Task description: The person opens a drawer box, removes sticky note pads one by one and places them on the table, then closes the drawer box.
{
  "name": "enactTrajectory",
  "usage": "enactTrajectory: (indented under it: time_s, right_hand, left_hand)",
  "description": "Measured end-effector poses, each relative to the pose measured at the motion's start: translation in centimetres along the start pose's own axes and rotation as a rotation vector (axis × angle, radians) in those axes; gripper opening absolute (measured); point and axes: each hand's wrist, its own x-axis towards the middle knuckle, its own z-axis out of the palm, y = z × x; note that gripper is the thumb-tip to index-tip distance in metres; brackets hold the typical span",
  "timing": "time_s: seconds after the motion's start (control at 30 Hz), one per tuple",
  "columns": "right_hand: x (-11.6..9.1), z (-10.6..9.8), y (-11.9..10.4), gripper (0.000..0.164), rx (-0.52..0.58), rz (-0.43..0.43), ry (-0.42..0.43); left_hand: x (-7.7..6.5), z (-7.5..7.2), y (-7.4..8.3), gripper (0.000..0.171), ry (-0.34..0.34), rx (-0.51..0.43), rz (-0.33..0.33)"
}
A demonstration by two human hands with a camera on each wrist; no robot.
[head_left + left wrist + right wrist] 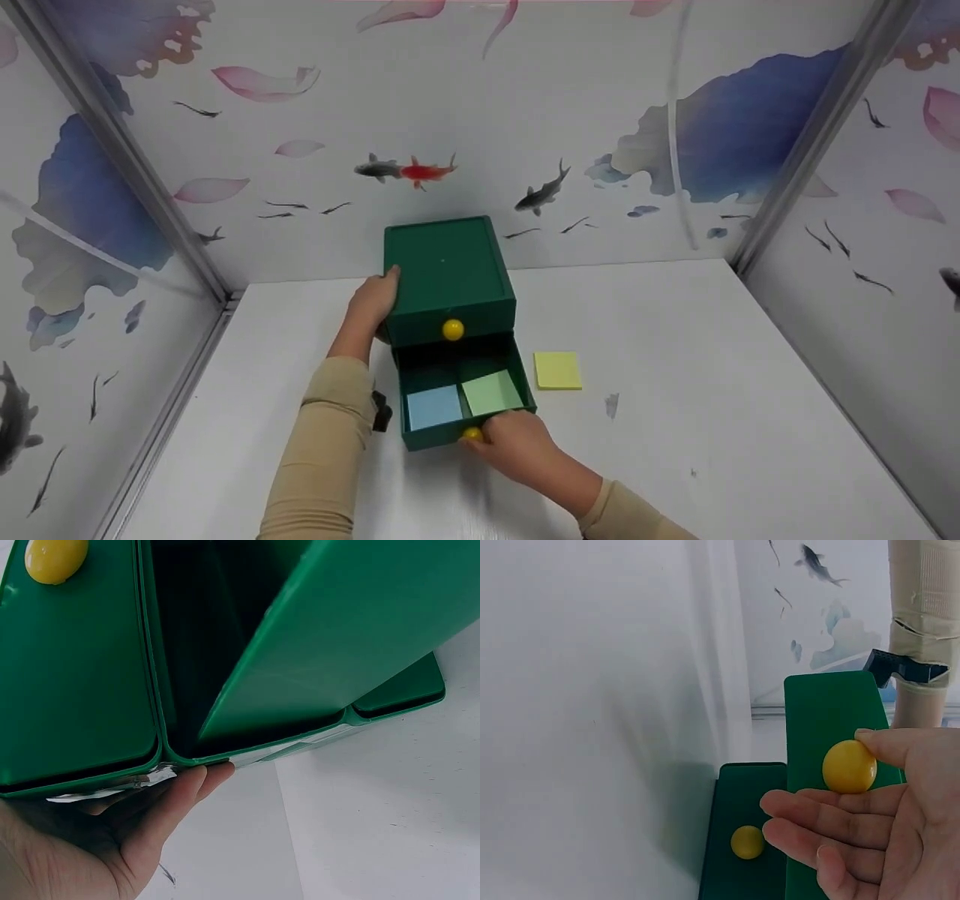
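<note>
A person in tan sleeves [319, 457] works at a white table [652, 360], the right hand [525, 450] nearest, pinching the yellow knob [472, 433] of a pulled-out drawer [435, 438] between thumb and forefinger. The right wrist view shows the thumb on one side of the knob and the forefinger against the other, the remaining fingers bent loosely beside it. A black device [381, 412] sits at the left wrist, just beside the drawer.

Inside the drawer, a blue pad [434, 407] fills the left compartment's front and a pale green pad [491, 392] lies slightly askew in the right one, the divider between them. A yellow pad [557, 370] lies on the table, near the drawer's right side.

Behind the drawer, the left hand [373, 300] presses against the left side of the green cabinet [446, 262], its thumb at the top edge and its visible fingers fairly straight along the side wall. The open drawer is the middle one of three. Above it, the top drawer [420, 328] is closed, with its own yellow knob; below, the bottom drawer [405, 686] is closed as well.

Beyond the cabinet rises a white wall [450, 97] printed with a red fish [424, 172], dark fish [543, 193], pink petals [262, 84] and blue leaves [757, 127].
</note>
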Motion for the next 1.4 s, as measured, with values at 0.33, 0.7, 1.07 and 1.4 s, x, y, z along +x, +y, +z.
enactTrajectory:
  time_s: [0.33, 0.7, 1.07, 1.4]
  right_hand:
    - [-0.7, -0.3, -1.2, 0.037, -0.054, 0.004, -0.061]
    - [-1.2, -0.1, -1.8, 0.047, -0.161, -0.005, -0.102]
    - [-1.9, -3.1, -1.9, 0.041, -0.126, -0.085, -0.116]
    - [-2.2, -6.1, -1.9, 0.037, 0.076, -0.077, -0.105]
  left_hand:
    - [0.5, 0.0, -0.2, 0.075, -0.005, -0.017, 0.003]
    - [0.5, 0.1, -0.5, 0.076, -0.009, -0.035, 0.006]
    - [0.2, 0.1, -0.2, 0.074, 0.001, -0.014, 0.015]
    - [0.2, 0.1, -0.2, 0.074, -0.004, -0.012, 0.01]
